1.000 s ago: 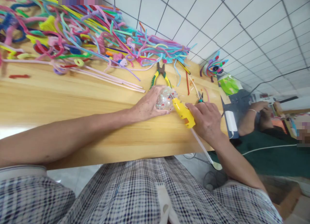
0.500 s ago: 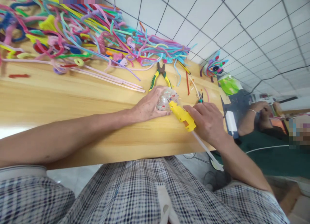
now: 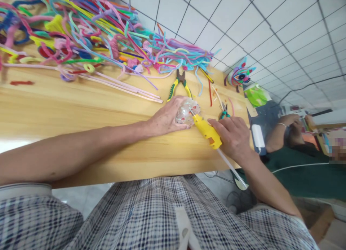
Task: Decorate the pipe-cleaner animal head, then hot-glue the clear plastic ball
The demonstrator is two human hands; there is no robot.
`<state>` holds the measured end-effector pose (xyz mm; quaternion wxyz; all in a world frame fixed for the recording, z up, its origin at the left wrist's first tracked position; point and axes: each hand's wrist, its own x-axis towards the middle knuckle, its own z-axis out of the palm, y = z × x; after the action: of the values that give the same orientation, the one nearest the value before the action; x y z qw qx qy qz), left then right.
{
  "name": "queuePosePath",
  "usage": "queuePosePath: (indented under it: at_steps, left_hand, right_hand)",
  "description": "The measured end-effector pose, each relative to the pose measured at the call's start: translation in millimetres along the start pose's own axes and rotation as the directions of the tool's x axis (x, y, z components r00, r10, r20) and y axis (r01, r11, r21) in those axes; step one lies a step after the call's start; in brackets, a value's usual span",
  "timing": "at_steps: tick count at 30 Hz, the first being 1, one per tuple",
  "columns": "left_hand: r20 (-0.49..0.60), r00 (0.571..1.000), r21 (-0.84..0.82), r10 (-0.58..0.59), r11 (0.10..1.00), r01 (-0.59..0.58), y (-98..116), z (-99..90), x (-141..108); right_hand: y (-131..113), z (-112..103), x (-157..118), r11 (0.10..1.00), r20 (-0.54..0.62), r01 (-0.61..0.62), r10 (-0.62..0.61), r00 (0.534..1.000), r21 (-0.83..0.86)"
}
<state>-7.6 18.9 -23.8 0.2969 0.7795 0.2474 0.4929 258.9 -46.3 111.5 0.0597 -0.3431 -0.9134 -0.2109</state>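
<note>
Glue gun (image 3: 207,131) is held by right hand (image 3: 234,137), clear round object (image 3: 184,112) by left hand (image 3: 168,117), well inside front edge of desk (image 3: 151,156).

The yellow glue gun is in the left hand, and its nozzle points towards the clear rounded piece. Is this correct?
Not quite: the head view shows the yellow glue gun in the right hand, not the left hand. Its nozzle does point towards the clear rounded piece.

left arm (image 3: 89,150) outstretched; left fingers (image 3: 183,126) cupped; right fingers (image 3: 217,126) curled, seemingly tight
</note>
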Motion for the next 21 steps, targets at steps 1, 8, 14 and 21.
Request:
queuePosePath:
  at_steps: [1,8,14,21]
  left_hand:
    - [0.002,1.000,-0.002,-0.002,1.000,0.002,0,-0.2,0]
    - [0.023,0.998,-0.009,-0.053,0.999,0.053,2,-2.3,1]
    - [0.035,0.997,-0.019,-0.071,0.997,0.072,2,-2.7,2]
    - [0.031,0.996,-0.022,-0.081,0.996,0.082,1,-1.9,2]
  right_hand:
    - [1,1,-1,1.000,-0.002,0.007,-0.007,1.000,-0.010]
    - [6,7,0,0.997,-0.004,0.027,-0.028,1.000,-0.067]
    - [13,9,-3,0.998,0.077,-0.039,0.035,0.996,0.046]
    - [19,13,-3,0.996,0.098,-0.076,0.071,0.993,0.050]
